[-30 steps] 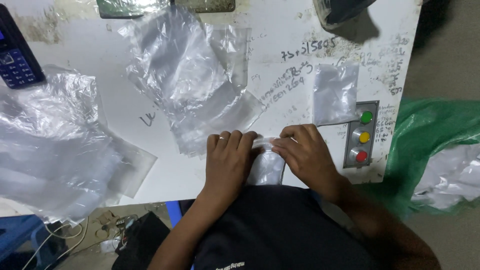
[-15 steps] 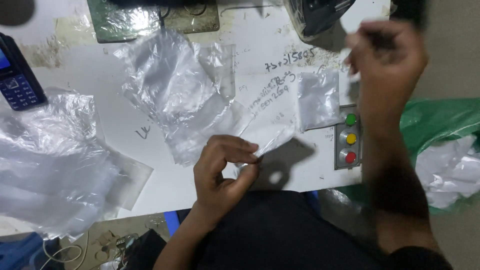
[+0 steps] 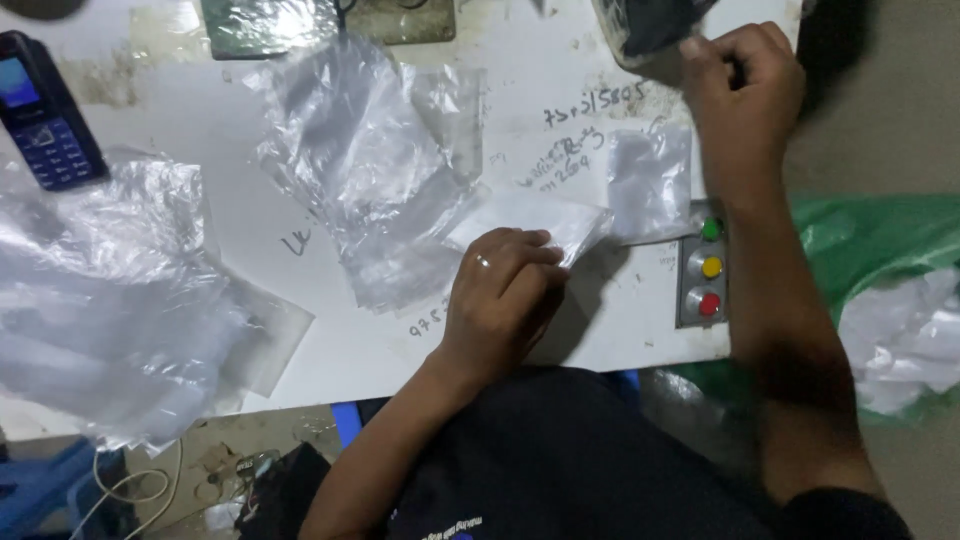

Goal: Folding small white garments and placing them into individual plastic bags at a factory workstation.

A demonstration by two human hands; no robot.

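My left hand (image 3: pixel 505 290), a ring on one finger, pinches a small clear plastic bag (image 3: pixel 535 220) lifted just above the white table (image 3: pixel 600 330). My right hand (image 3: pixel 740 85) is stretched to the far right corner, fingers curled around the edge of a dark plastic-wrapped item (image 3: pixel 650 25). A second small clear bag (image 3: pixel 650 180) lies flat between the two hands.
A loose pile of clear bags (image 3: pixel 360 170) lies mid-table, a bigger heap (image 3: pixel 100 300) at the left edge. A blue keypad phone (image 3: pixel 45 115) sits far left. A grey box with three coloured buttons (image 3: pixel 708 268) is at the right edge, a green bag (image 3: pixel 880 300) beyond.
My right hand left the small bag near my body and reached up to the far right corner, closing on the dark item. My left hand lifted the small bag.
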